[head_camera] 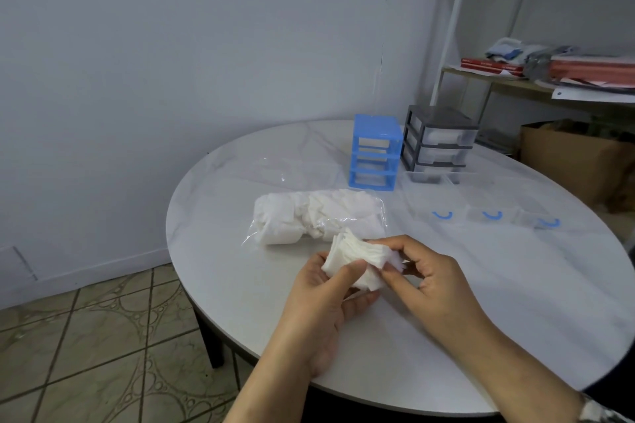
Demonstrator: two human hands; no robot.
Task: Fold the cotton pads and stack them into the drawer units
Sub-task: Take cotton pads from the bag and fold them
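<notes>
My left hand (319, 299) cradles a small stack of white cotton pads (354, 256) above the round white table (481, 302). My right hand (433, 282) pinches the right edge of the same stack. Behind the hands lies a clear plastic bag of cotton pads (309, 216). A blue drawer frame (376, 151) stands at the back with its slots empty. Beside it is a grey drawer unit (438, 141) with drawers in place. Three clear drawers with blue handles (491, 213) lie in a row on the table to the right.
A loose clear plastic sheet (292, 168) lies left of the blue frame. A shelf with books and cloth (549, 69) stands at the back right, and a cardboard box (577, 154) sits below it. Tiled floor (86, 354) is to the left.
</notes>
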